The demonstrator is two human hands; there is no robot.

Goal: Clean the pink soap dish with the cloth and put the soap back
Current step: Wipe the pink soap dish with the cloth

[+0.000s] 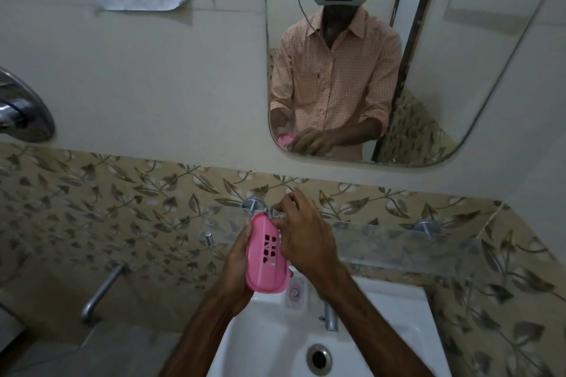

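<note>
The pink soap dish (262,266) is held above the back of the white sink, its slotted bottom turned toward me. My left hand (237,257) grips its left edge. My right hand (303,236) presses a grey-white cloth (274,212) against the dish's upper right side; only a small bunched bit of cloth shows past the fingers. A pink-and-white soap (295,292) lies on the sink's back ledge, just below the dish.
The white sink (398,324) with its drain (319,358) and a chrome tap (330,317) lies below my arms. A glass shelf (398,242) runs along the tiled wall. A mirror (459,70) hangs above. A wall spout (101,291) sticks out at the left.
</note>
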